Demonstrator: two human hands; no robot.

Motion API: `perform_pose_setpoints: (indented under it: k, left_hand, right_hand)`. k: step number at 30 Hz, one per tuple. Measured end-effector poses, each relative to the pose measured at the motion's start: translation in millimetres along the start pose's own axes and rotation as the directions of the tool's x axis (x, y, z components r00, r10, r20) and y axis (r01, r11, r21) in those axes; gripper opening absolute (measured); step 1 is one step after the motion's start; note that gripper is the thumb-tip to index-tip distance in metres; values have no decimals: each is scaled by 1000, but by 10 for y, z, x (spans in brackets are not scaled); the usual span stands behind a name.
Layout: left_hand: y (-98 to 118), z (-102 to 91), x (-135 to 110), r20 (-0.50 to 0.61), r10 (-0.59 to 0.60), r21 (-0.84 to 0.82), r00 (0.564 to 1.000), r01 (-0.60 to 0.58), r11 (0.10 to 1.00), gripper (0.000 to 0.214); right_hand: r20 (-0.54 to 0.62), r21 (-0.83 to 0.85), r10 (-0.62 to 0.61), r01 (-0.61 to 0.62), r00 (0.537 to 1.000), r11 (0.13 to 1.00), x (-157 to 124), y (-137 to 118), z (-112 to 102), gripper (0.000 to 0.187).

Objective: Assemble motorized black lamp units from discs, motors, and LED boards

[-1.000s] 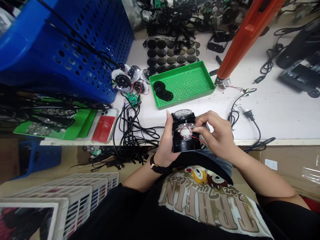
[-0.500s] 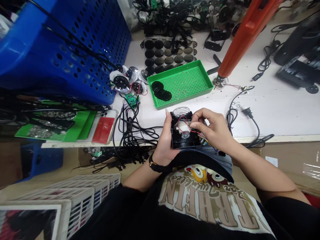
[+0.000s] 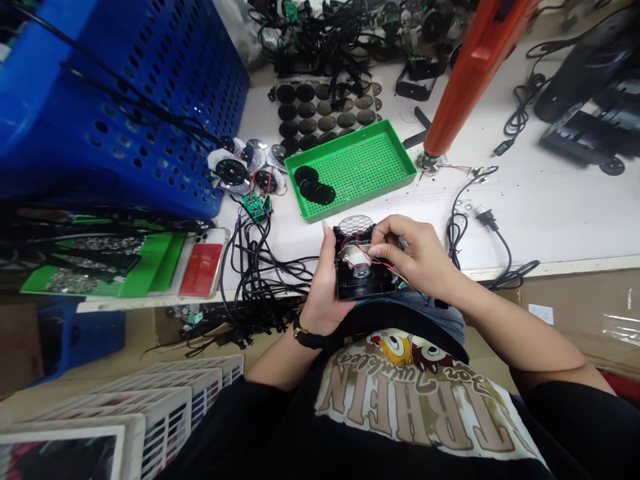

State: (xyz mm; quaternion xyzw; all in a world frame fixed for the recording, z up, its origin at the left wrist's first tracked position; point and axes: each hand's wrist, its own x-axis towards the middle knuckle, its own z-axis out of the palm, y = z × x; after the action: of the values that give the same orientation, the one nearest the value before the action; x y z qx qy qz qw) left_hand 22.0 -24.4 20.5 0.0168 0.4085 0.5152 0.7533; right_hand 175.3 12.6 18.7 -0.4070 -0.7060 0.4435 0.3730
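My left hand (image 3: 324,283) is wrapped round the left side of a black plastic housing (image 3: 345,285), thumb up along its edge. Inside the housing sits a white cylindrical part (image 3: 357,256) with a clear lens (image 3: 361,270) at its near end. Thin red wires (image 3: 379,261) loop over it. My right hand (image 3: 413,257) pinches at the right of the white part, thumb and forefinger together, by a clear thin piece and the wires; what exactly lies between the fingertips is hidden. A honeycomb-patterned clear disc (image 3: 355,225) stands at the housing's far end.
Beyond the hands lies a green perforated tray (image 3: 370,163) with black discs (image 3: 314,185) and small screws. An orange electric screwdriver (image 3: 460,87) hangs at its right. Black cables (image 3: 255,267), a red-backed phone (image 3: 202,267) and a blue basket (image 3: 165,87) are on the left.
The camera view has shifted slightly, so the bench appears further left. Both hands keep their hold on the housing and at the white part, with hardly any movement.
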Motion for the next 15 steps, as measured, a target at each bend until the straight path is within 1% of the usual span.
perform_pose_setpoints:
  k: [3,5,11,15]
  left_hand:
    - [-11,-49,31,51,24,48,998,-27,999,48]
    - [-16,-69,46,66,41,71,997,-45,996,46]
    - [-15,-35,35,62,40,79,997,-45,996,43]
    - [-35,-40,30,34,91,56,995,-93,994,27]
  right_hand:
    - [1,-30,-36,36,999,999,6,-14,-5,13]
    - [5,-42,-43,43,999,998,8,-22,-9,14]
    - [33,-74,-55,57,998,996,10,-43,-26,16]
    - [51,-104,-63,69,997,992,5,-63,-34,17]
